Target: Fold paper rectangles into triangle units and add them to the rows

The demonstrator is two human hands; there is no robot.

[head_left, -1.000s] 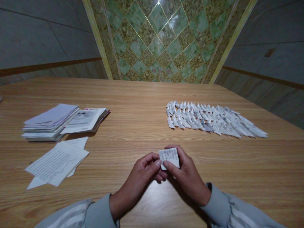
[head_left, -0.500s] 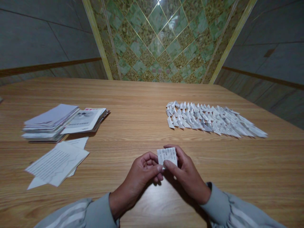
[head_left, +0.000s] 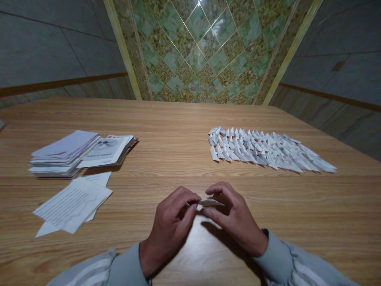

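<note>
Between my hands is a small folded piece of printed paper (head_left: pixel 210 203), tilted so that it shows nearly edge-on. My left hand (head_left: pixel 175 222) pinches its left end between thumb and fingers. Around the right end curves my right hand (head_left: pixel 235 218), thumb and fingers spread apart with the paper's tip between them. Whether the right thumb touches the paper's lower edge I cannot tell. Both hands are just above the wooden table (head_left: pixel 166 159).
Rows of small folded paper boats (head_left: pixel 256 149) stand at the right. On the left lie a thick stack of paper (head_left: pixel 64 149), printed booklets (head_left: pixel 105 151) beside it, and loose printed sheets (head_left: pixel 73 202) nearer me. A tiled wall (head_left: pixel 199 59) rises behind the table.
The folded paper has turned from facing me to nearly edge-on. My left hand has rolled over to pinch its left end, and my right fingers have spread away from it.
</note>
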